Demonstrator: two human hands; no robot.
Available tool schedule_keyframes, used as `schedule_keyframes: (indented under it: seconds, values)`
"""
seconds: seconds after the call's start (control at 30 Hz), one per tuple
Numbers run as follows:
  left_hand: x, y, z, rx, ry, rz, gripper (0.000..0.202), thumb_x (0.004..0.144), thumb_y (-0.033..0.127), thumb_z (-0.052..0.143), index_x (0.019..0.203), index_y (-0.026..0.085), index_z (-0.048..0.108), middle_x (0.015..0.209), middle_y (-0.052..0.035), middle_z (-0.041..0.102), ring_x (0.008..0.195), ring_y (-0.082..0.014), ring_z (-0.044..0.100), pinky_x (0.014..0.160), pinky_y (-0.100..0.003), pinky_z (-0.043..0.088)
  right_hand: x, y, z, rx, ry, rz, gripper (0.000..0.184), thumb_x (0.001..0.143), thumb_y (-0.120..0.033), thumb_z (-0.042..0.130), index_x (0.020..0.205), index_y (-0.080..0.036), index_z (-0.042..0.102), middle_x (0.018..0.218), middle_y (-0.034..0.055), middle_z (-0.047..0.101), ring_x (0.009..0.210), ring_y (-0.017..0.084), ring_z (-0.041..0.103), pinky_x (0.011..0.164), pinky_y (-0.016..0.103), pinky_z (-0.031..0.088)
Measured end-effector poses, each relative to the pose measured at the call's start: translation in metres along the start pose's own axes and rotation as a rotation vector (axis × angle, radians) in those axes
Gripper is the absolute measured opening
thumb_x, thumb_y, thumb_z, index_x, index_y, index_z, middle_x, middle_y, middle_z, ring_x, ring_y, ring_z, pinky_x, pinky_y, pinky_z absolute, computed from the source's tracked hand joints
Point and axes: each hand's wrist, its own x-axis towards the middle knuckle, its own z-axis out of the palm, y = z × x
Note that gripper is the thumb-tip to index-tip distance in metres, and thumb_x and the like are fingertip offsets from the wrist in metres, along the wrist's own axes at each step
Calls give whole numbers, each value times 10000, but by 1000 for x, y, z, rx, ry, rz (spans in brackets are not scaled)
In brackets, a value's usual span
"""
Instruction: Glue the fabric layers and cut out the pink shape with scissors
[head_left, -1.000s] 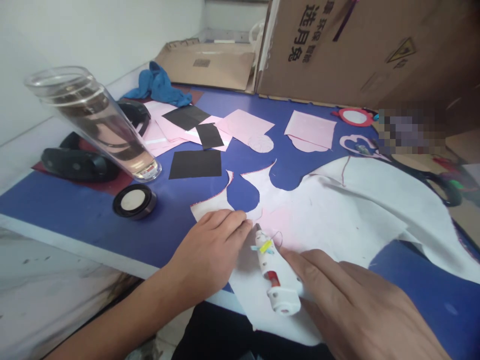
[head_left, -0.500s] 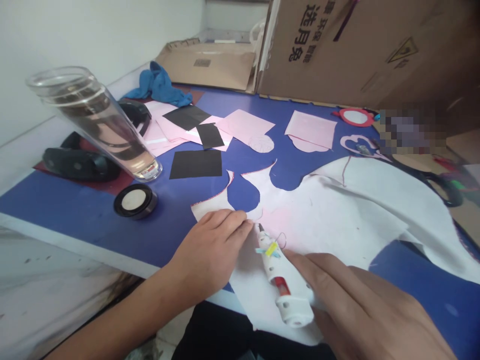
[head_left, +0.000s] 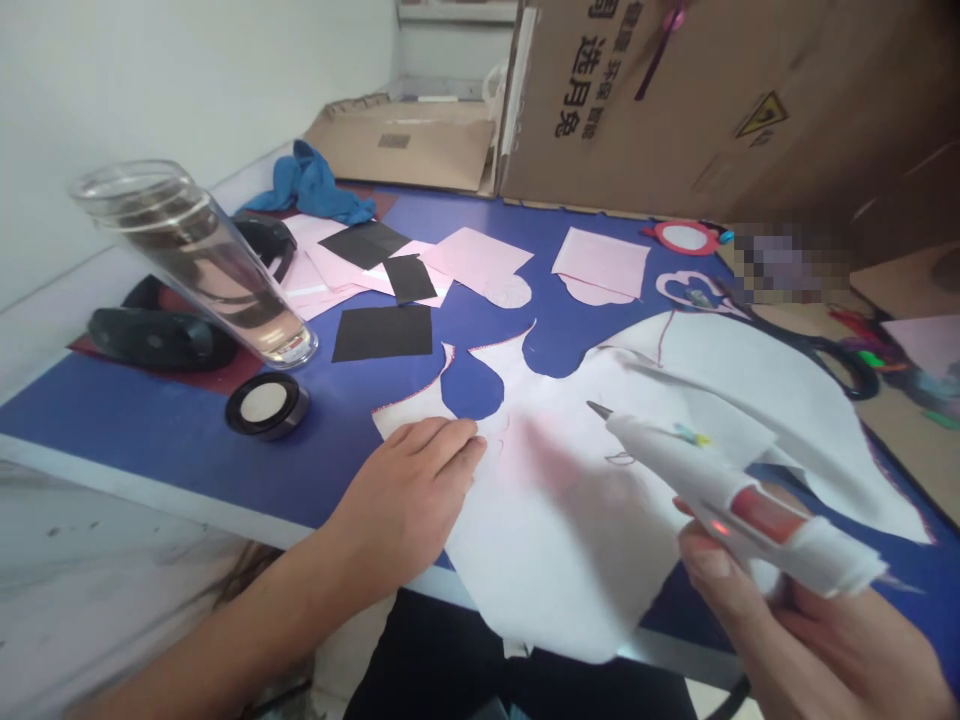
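Observation:
My left hand [head_left: 409, 492] lies flat, fingers together and stretched out, pressing the near left part of a large white fabric sheet [head_left: 675, 430] on the blue table [head_left: 172, 425]. The sheet has rounded shapes cut out of its far edge. My right hand [head_left: 795, 630] at the lower right is closed around a white pen-shaped tool [head_left: 720, 485] with a red window and a metal tip. The tool is lifted off the fabric, its tip pointing left toward the middle of the sheet.
A tall glass bottle [head_left: 199, 265] and a round black lid [head_left: 264, 405] stand left. Black pieces [head_left: 382, 332], pink pieces [head_left: 600, 262], a blue cloth [head_left: 311, 185], black headphones [head_left: 150, 338], scissors [head_left: 817, 350] and a large cardboard box [head_left: 712, 100] lie beyond.
My right hand picked the white tool up from the fabric and raised it to the right, tip now pointing left. My left hand stayed pressed on the sheet.

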Motion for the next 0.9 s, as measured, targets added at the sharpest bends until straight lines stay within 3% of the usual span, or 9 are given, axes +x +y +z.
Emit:
schedule_keyframes:
  seconds: [0.07,0.13,0.2,0.27,0.33,0.47,0.57,0.73,0.9]
  values:
    - [-2,1,-1,17,30,-5,344,1066,120,431,1313,133,671,1387,-149,700,1204,-291,655,997,-479,581,-7,3,0,30,-12,108,312,1109,-328,539,1399,-294,648,761,25,773,573,266,734,456,319,591]
    - [-4,3,-2,27,50,-18,345,1062,114,432,1312,132,668,1407,-154,693,1218,-292,657,1002,-483,582,-12,2,0,31,-24,180,339,1103,-382,566,1414,-297,671,739,20,784,549,261,730,429,307,578]
    - [-5,5,-2,32,52,-27,347,1061,114,427,1312,135,666,1393,-156,700,1209,-290,666,992,-483,584,-15,-2,2,42,3,190,393,1096,-405,585,1464,-281,650,1014,65,858,757,295,812,524,310,643]
    - [-6,6,-1,37,38,-34,340,1064,123,430,1307,138,667,1365,-153,713,1194,-293,674,971,-481,586,-14,-9,4,65,0,134,468,1118,-397,529,1564,-262,574,1339,104,799,1017,324,822,674,339,693]
    - [-7,8,-1,48,25,-48,327,1067,135,445,1305,140,668,1361,-151,715,1197,-301,675,963,-486,584,-8,-15,5,64,-23,29,482,1140,-350,467,1609,-255,526,1450,123,737,1175,329,780,812,382,694]
    - [-10,21,-1,76,79,-90,307,1055,133,485,1298,127,674,1388,-165,699,1238,-326,659,992,-504,565,13,-18,7,-55,-64,-146,463,1160,-324,424,1595,-194,516,1161,152,789,938,292,784,699,369,628]
    - [-12,40,0,58,110,-82,287,1059,148,493,1273,119,683,1338,-157,720,1195,-319,672,979,-491,568,31,-12,9,-174,-105,-245,455,1158,-274,420,1596,-173,489,924,88,720,774,266,694,651,362,541]
    - [-23,65,9,8,143,-19,272,1043,130,541,1267,91,689,1311,-155,734,1168,-294,675,994,-464,563,51,-1,15,-300,-161,-427,445,1124,-116,419,1564,-134,484,945,82,702,832,267,643,727,378,466]
    - [-34,85,19,5,237,-1,264,1007,82,563,1227,69,709,1349,-187,724,1181,-315,665,995,-475,554,55,4,17,-321,-213,-535,401,1161,-194,425,1551,-139,503,965,82,714,816,260,630,747,387,439]
